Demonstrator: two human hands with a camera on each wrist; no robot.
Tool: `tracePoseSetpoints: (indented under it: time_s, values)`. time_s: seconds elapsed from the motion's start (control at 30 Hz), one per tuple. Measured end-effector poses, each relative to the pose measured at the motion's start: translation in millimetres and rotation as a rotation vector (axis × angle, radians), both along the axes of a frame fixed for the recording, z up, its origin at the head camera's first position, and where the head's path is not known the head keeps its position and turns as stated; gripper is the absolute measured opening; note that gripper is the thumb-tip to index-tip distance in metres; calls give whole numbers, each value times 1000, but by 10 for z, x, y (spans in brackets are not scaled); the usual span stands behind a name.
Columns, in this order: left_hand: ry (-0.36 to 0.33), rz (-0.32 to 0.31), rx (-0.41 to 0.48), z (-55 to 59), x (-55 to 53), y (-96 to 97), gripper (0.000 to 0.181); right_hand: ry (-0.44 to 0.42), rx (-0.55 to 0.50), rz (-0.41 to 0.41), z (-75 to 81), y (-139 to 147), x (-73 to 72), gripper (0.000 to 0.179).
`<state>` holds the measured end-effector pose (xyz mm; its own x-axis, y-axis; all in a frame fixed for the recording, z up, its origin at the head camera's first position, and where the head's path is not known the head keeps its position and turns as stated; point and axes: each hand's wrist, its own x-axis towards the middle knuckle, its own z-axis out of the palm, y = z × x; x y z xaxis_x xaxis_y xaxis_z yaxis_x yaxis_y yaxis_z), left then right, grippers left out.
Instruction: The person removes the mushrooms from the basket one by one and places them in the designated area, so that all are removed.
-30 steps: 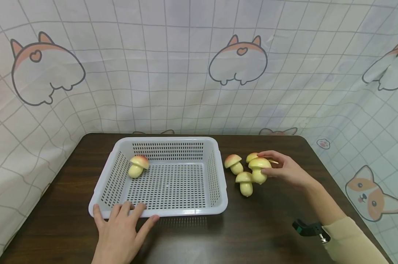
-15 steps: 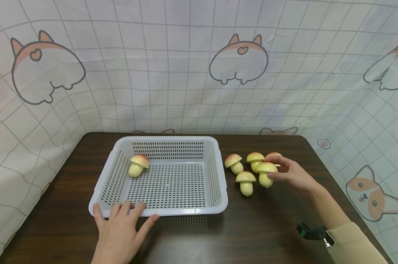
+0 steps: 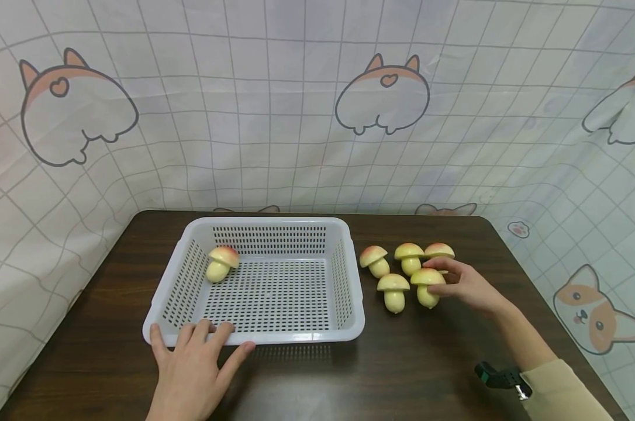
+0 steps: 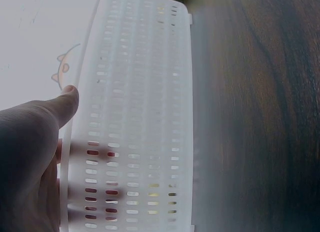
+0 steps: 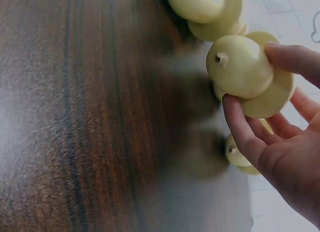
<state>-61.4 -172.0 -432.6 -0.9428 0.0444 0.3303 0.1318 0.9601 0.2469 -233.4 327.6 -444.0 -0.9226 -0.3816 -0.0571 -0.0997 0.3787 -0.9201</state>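
A white plastic basket (image 3: 317, 337) with slotted walls stands on the table, and a toy mushroom (image 3: 220, 270) lies inside at its left. My left hand (image 3: 191, 368) holds the basket's front rim. Its fingers reach over the rim and show through the slots in the left wrist view; the thumb (image 4: 66, 104) is at the outer side. To the right of the basket my right hand (image 3: 467, 287) pinches a mushroom (image 5: 237, 66) with a yellow stem and reddish cap, its stem end down, close over the table. Several more mushrooms surround it, such as one (image 3: 393, 291) to its left.
Behind it sit three others: a mushroom (image 3: 374, 261) nearest the basket, a middle mushroom (image 3: 409, 257) and a mushroom (image 3: 439, 250) partly behind the right hand. The dark wooden table (image 3: 391, 380) ends against a grid-patterned cloth (image 3: 275, 117) at the back.
My right hand has moved right and slightly toward me with its mushroom, uncovering the mushrooms at the back. The left hand and basket have stayed put.
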Motion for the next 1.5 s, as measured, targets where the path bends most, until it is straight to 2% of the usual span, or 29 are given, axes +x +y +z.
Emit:
tracePoseSetpoints:
  time_s: [0.4, 0.77, 1.0, 1.27, 1.5]
  values:
    - [14, -5, 0, -17, 4, -6, 50, 64, 102, -15, -76, -27, 15, 53]
    - [27, -7, -6, -16, -2, -3, 48, 82, 128, -15, -131, -3, -3, 52]
    - [24, -6, -4, -17, 0, 1, 49, 57, 138, -35, -123, 3, 14, 56]
    - [58, -17, 3, -28, 7, -2, 48, 67, 154, -41, -111, 38, 26, 59]
    - [17, -11, -1, -14, 9, 3, 50, 63, 125, -45, -46, 66, 14, 61]
